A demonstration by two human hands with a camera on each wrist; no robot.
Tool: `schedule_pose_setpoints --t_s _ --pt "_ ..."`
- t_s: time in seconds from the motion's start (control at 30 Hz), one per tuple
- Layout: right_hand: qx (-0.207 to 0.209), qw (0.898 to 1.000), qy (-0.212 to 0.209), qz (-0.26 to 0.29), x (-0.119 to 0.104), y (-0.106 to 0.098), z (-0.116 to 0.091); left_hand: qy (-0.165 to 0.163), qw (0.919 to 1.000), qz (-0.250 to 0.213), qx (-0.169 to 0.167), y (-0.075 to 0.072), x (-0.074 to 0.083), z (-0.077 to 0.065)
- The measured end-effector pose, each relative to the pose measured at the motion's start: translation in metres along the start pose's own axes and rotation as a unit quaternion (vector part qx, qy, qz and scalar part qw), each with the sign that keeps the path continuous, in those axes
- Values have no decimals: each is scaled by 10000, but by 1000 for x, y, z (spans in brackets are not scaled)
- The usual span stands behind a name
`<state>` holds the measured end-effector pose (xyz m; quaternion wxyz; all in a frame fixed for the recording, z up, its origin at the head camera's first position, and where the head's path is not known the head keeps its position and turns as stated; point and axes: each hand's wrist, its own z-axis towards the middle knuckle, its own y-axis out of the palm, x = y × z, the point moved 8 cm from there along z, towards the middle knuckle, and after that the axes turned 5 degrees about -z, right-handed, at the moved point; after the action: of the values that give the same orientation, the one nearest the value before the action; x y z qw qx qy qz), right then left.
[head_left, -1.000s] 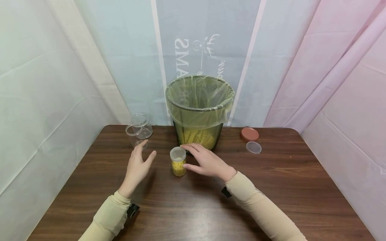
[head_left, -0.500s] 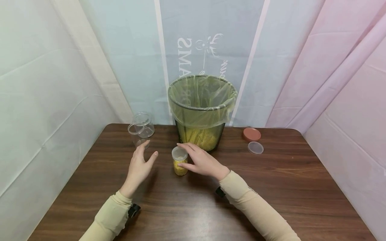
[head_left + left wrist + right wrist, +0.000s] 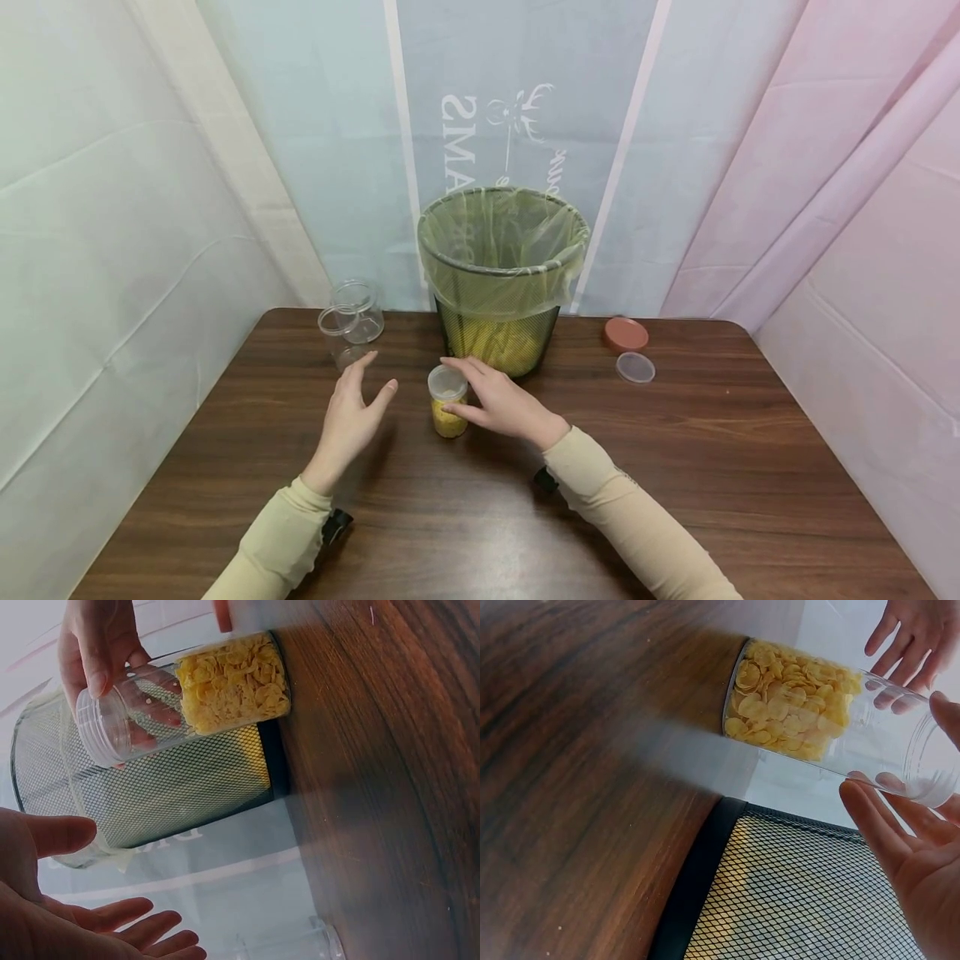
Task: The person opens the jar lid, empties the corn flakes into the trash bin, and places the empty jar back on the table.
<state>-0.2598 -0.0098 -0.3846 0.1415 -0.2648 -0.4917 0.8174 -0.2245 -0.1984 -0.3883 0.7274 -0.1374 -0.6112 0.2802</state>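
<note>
A clear jar [image 3: 449, 417], partly filled with yellow cereal flakes [image 3: 234, 684], stands upright near the middle of the table, in front of the bin. My right hand [image 3: 506, 405] holds it near the top; the thumb lies across its near side and the fingers pass behind. A clear ridged band [image 3: 103, 727] rings the jar's top. To the left, my left hand [image 3: 352, 421] is held apart from the jar, fingers extended and thumb spread, with nothing in its grasp. Its fingertips overlap a clear empty jar [image 3: 339, 325] in the head view.
Behind the held jar stands a black mesh bin [image 3: 501, 312] with a yellowish liner [image 3: 495, 292]. Another clear empty jar [image 3: 367, 321] is at the back left. A reddish lid [image 3: 626, 334] and a clear lid [image 3: 635, 367] lie on the table [image 3: 697, 467] at the back right.
My right hand has moved left against the jar, its thumb now across the front. My left hand has shifted slightly right, still holding nothing. The head view has turned a little.
</note>
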Motion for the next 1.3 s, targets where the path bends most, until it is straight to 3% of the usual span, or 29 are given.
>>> schedule_pose_setpoints --t_s 0.3,0.57,0.73,1.1,1.3 --pt "307 9994 -112 150 -1 -5 -8 139 9998 -89 -133 8 7 -4" --pt "692 9969 -163 327 -2 -23 -16 267 9993 -75 -242 13 17 -9" --pt "879 9953 -230 347 -5 -35 -22 303 9991 -174 -258 15 26 -14" --pt "1219 9902 -532 422 -10 -59 -32 735 9959 -456 -271 24 55 -22" --pt "1352 9879 -499 568 -10 -75 -38 879 9943 -515 -307 26 66 -23"
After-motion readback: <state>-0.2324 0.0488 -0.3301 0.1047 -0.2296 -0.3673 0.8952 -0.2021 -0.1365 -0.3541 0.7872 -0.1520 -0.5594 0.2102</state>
